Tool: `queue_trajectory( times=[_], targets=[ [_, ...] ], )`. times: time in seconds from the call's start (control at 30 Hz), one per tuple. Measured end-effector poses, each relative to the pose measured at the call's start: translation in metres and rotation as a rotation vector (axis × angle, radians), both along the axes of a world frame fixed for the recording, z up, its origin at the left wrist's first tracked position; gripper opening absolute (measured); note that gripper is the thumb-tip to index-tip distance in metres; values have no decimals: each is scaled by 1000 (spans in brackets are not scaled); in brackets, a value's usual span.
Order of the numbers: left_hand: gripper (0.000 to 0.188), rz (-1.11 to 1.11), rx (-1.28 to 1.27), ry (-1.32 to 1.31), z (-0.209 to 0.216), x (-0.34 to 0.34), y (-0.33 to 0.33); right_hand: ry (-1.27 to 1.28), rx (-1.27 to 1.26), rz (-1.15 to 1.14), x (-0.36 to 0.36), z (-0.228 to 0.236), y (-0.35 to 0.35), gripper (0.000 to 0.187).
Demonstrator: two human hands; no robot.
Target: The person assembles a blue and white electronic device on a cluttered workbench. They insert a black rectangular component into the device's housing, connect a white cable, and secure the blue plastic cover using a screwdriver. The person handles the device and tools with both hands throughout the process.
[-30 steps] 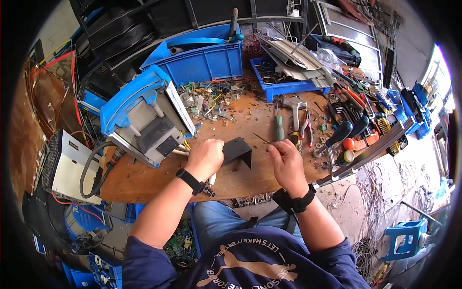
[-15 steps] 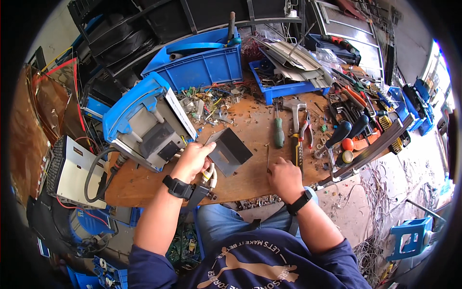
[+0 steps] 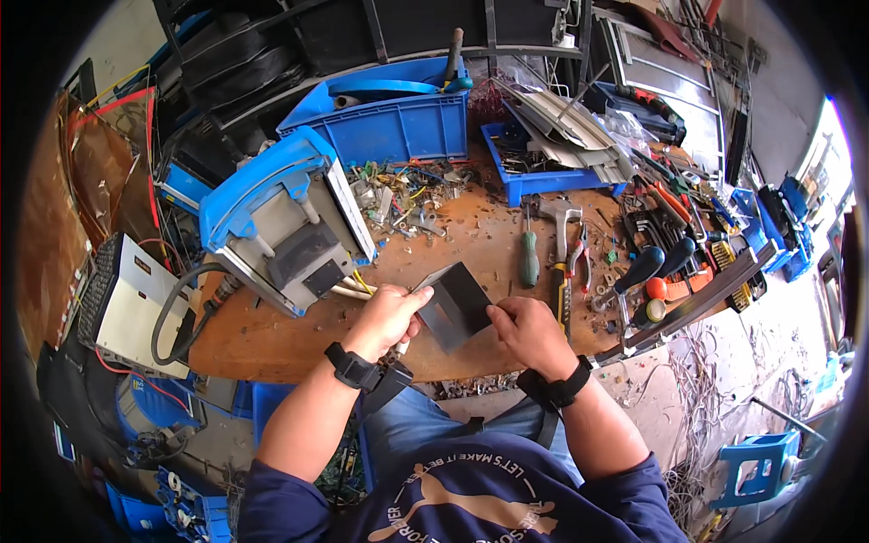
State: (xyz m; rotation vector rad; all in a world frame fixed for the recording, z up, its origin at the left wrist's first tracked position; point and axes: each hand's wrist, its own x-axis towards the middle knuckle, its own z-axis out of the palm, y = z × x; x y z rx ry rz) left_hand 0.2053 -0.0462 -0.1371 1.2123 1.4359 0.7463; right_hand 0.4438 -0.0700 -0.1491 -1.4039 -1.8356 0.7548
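Note:
A dark bent metal plate point(image 3: 463, 294) with a slot-like opening is raised over the front of the wooden bench point(image 3: 272, 348). My left hand point(image 3: 385, 321) pinches its left edge, thumb on top. At the plate's right edge is my right hand point(image 3: 532, 335), its fingers closed at the corner; the fingertips are partly hidden. Behind my left hand stands a tilted blue-framed unit point(image 3: 312, 249) with a dark box and pale cables. Beyond my right hand lie a green-handled screwdriver point(image 3: 529, 261), a hammer point(image 3: 561, 240) and red-handled pliers point(image 3: 579, 253).
Scattered small metal scraps point(image 3: 398, 195) cover the back of the bench. Behind them are a blue crate point(image 3: 389, 131) and a blue tray point(image 3: 566, 181) with metal strips. Several tools crowd the right side near a curved metal bar point(image 3: 706, 294). Tangled wires point(image 3: 679, 425) lie on the floor.
My right hand has come up from the bench to the plate's right edge. My left hand has moved slightly right with the plate, which has turned a little.

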Motion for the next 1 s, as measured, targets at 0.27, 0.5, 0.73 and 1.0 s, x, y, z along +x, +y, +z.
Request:
queue_trajectory(
  times=[0.27,0.5,0.73,1.0],
  targets=[
    [28,16,316,24,29,-35,-38,-247,206,-33,-8,-19,111,35],
    [18,96,255,72,26,-83,-116,-881,35,-164,-13,-34,202,26],
    [16,251,183,77,-14,-105,-139,-635,237,-14,-40,-1,142,20],
    [14,227,296,109,-35,-94,-121,-746,256,321,-68,-43,35,18]
  ],
)
